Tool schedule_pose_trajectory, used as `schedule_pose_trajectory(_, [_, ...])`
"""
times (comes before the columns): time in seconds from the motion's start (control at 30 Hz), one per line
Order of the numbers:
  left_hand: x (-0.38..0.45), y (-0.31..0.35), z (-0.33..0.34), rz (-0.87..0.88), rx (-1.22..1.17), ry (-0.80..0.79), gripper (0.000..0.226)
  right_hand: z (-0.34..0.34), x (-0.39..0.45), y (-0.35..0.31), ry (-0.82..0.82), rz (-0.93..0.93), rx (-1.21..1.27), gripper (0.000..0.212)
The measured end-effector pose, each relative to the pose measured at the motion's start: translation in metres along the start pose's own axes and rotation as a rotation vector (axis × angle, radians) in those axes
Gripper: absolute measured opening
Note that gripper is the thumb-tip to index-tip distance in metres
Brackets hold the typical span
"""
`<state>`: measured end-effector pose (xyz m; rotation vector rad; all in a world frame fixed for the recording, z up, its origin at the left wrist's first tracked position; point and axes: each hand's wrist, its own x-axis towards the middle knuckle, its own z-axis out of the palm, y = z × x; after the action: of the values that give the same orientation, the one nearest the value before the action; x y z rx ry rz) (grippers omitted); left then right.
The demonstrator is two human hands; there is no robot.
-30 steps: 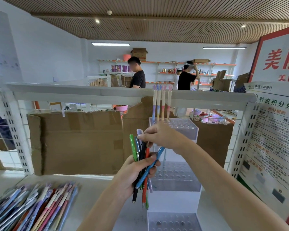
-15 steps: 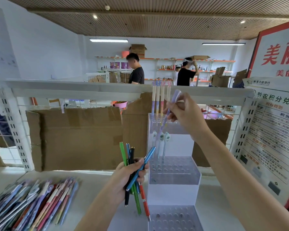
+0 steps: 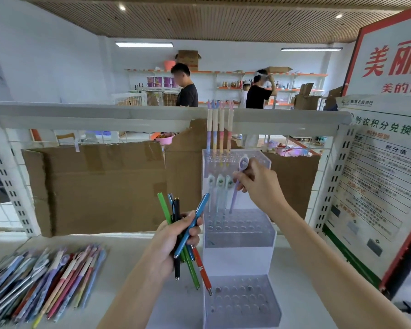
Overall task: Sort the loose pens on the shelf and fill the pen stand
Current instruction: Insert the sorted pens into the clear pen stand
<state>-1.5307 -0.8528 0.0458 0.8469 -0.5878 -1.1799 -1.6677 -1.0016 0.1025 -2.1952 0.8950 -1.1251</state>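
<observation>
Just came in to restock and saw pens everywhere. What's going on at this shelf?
A person is filling a tiered clear pen stand. The right hand pinches a lilac pen, tip down at the middle tier's holes, beside three similar pens already standing there. Four tall pens stand in the top tier. The left hand grips a mixed bunch of pens. A heap of loose pens lies unsorted on the shelf.

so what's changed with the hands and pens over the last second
The right hand pulled a lilac pen with a round cartoon top out of the bundle, lifted it to the clear tiered acrylic pen stand, and now lowers its tip into the middle tier beside three matching pens. The left hand still grips the green, black, blue and red pens. The loose pile is untouched.
</observation>
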Motion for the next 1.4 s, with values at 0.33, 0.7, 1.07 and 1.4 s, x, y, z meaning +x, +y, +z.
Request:
schedule_pose_trajectory(0.33, [-0.004,0.001,-0.001,-0.002,0.017,0.020,0.014,0.016,-0.010,0.016,-0.189,0.058,-0.210,0.027])
schedule_pose_trajectory(0.7, [-0.006,-0.001,0.000,-0.010,0.015,0.004,0.015,0.019,-0.020,0.025,-0.293,0.033,-0.536,0.025])
schedule_pose_trajectory(1.07, [-0.008,-0.002,0.002,-0.018,0.009,-0.005,0.014,0.023,-0.022,0.028,-0.297,0.037,-0.606,0.027])
schedule_pose_trajectory(1.4, [-0.008,-0.001,0.004,-0.006,0.018,0.001,0.017,0.019,-0.022,0.027,-0.300,0.067,-0.554,0.025])
